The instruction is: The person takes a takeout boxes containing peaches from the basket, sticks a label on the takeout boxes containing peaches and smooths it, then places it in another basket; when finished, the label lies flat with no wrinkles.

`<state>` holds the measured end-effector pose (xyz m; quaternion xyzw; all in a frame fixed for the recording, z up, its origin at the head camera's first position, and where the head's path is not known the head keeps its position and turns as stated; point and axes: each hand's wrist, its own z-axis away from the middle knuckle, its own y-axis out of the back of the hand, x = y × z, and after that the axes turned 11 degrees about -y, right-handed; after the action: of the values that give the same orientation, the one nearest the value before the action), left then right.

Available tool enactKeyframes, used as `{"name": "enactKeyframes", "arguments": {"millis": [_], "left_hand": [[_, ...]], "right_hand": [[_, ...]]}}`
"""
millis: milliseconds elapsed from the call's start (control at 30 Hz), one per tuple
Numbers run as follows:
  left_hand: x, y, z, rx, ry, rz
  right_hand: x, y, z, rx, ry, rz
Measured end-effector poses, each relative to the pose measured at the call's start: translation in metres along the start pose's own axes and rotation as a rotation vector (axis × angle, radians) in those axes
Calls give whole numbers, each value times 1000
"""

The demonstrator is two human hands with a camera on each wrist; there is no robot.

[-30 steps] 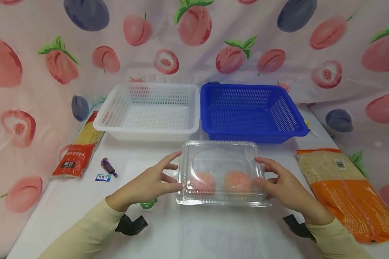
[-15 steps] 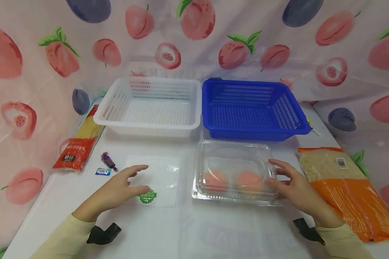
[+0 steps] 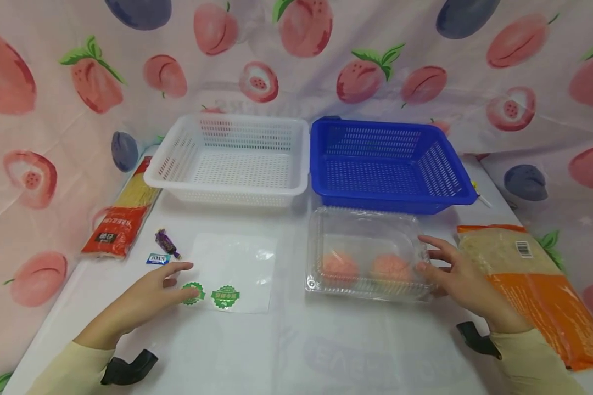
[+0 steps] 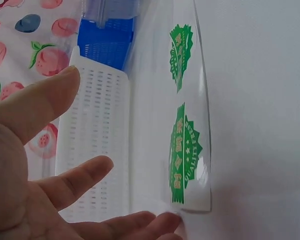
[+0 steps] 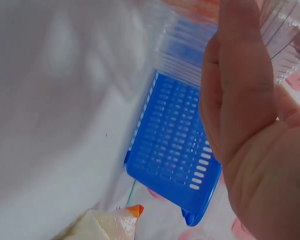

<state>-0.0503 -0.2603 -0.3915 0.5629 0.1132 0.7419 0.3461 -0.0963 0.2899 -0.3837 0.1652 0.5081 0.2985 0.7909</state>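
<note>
While the right hand (image 3: 457, 274) rests with straight fingers on the clear box (image 3: 368, 255) near the tabletop's middle, the left hand (image 3: 148, 288), its grip spread, touches the sticker sheet (image 3: 232, 271); I judge that peeling one green sticker (image 3: 194, 292) needs a fine pinch

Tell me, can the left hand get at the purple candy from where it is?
Probably yes. The left hand lies open by the sticker sheet, and the purple candy sits just beyond its fingers on bare table, with only a small blue packet beside it.
</note>
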Motion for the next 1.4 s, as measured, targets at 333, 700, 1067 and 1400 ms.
{"name": "enactKeyframes", "arguments": {"millis": [333, 700, 1067, 1400], "left_hand": [[-5, -2, 2, -5, -54, 69], [-2, -8, -9, 50, -75, 132], [15, -7, -17, 183, -160, 49], [48, -6, -10, 380, -312, 89]], "right_hand": [[0, 6, -7, 21, 18, 40], [-1, 6, -9, 26, 23, 48], [-11, 10, -2, 206, 165, 148], [-68, -22, 15, 332, 498, 97]]}}
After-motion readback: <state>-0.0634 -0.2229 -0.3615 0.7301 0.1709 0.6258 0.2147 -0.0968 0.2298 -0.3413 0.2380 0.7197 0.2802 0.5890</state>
